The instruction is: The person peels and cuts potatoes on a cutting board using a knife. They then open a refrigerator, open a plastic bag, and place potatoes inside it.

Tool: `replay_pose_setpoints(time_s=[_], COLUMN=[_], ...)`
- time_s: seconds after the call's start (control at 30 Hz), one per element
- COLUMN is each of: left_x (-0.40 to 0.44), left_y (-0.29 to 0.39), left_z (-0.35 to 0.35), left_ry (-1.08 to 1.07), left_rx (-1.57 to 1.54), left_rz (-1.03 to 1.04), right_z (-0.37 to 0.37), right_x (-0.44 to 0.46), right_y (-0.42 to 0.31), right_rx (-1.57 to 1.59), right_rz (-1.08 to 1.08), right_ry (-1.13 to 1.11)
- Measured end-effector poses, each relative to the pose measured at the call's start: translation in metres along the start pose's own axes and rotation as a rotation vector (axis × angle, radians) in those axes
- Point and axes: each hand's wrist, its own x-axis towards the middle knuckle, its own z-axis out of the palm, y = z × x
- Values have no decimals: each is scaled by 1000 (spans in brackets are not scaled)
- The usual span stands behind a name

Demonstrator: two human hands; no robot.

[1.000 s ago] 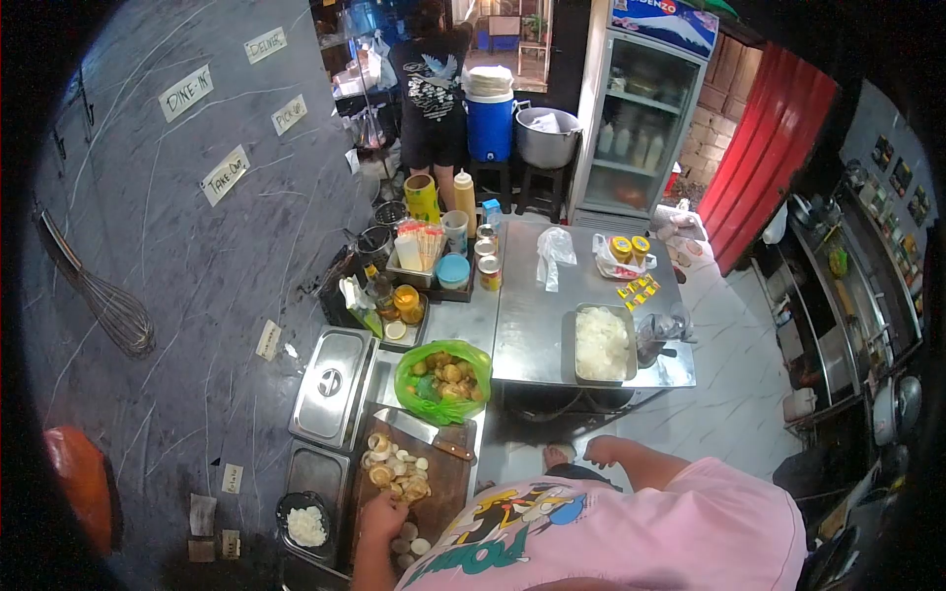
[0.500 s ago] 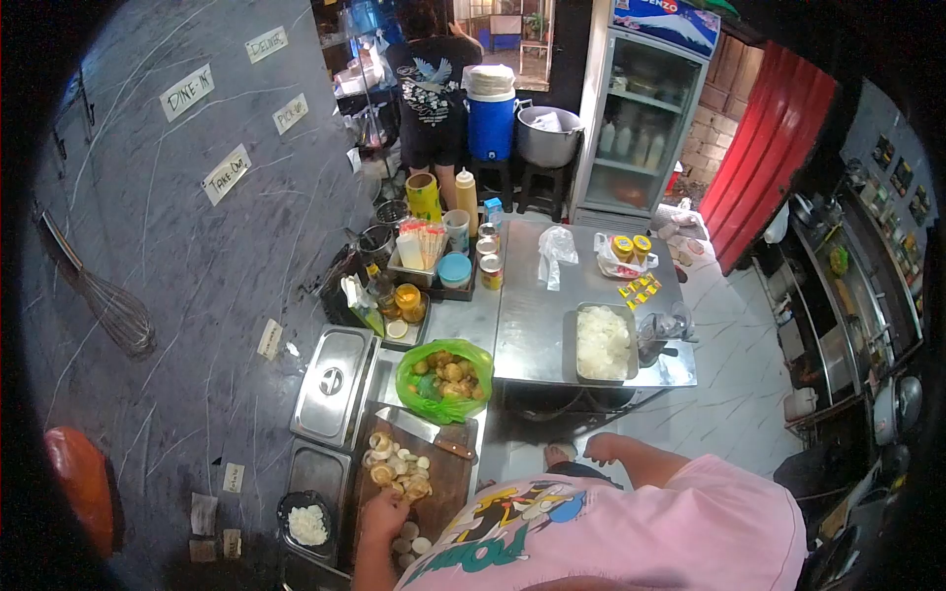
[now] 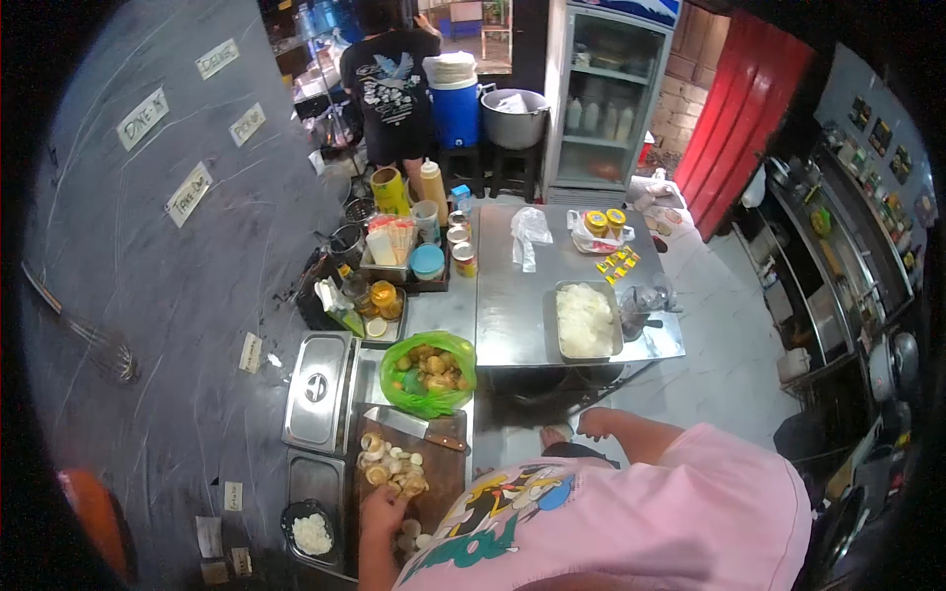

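My left hand (image 3: 382,508) is at the near end of a brown cutting board (image 3: 448,485), fingers closed against a pile of pale, brown-edged cut pieces (image 3: 392,463). What they pinch is too small to make out. Several whitish round pieces (image 3: 412,537) lie beside that hand. Across the board's far end rests a knife (image 3: 409,424) with a wooden handle. Just beyond is a green plastic bag (image 3: 434,399) holding brownish round produce (image 3: 437,370). Off to the right, my right hand (image 3: 595,424) hangs low, away from the board, fingers loosely apart with nothing visible in them.
Left of the board are a lidded steel pan (image 3: 320,387) and a black bowl (image 3: 292,514) of white bits. A steel table (image 3: 503,295) carries a tray of white shreds (image 3: 585,320) and jars (image 3: 604,223). A person (image 3: 390,98) stands at the back beside a blue cooler (image 3: 455,116).
The whole view has shifted slightly, moving most things left and up in the picture. My left hand stays at the cut pieces, and my right hand remains low at the right.
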Motion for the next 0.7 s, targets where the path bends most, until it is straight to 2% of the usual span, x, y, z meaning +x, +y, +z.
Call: replay_pose_setpoints(time_s=[0.03, 0.13, 0.2, 0.27, 0.33, 0.37, 0.43, 0.47, 0.53, 0.63, 0.7], left_x=[2, 2, -1, 1, -1, -6, -7, -1, -5, -11, -17], left_y=[-1, 1, 3, 3, 17, 30, 35, 28, 35, 49, 58], left_z=[1, -1, -3, -4, -10, -18, -16, -8, -7, -7, -4], left_ry=[-7, 29, 55, 73, 99, 69, 41, 72, 109, 113, 165], left_rx=[8, -23, -26, -16, -9, -69, -133, -128, -122, -105, -89], left_rz=[11, 51, 72, 99, 120, 71, 14, 36, 47, 66, 94], right_z=[-1, -4, -5, 1, -3, -4, -6, -8, -9, -19, -20], right_x=[5, 7, 12, 17, 8, 1, -9, -10, -5, -1, -1], right_y=[1, 7, 13, 24, 25, 27, 37, 39, 47, 61, 72], right_rx=[-79, -58, -275, -100, -305, -313, -91, -99, 102, -106, -48], right_rz=[-33, -2, -151, -82, -114, -115, -92, -96, 103, -19, -5], right_ry=[-27, -40, -104, -26, -57, -61, -74, -80, -53, -153, -110])
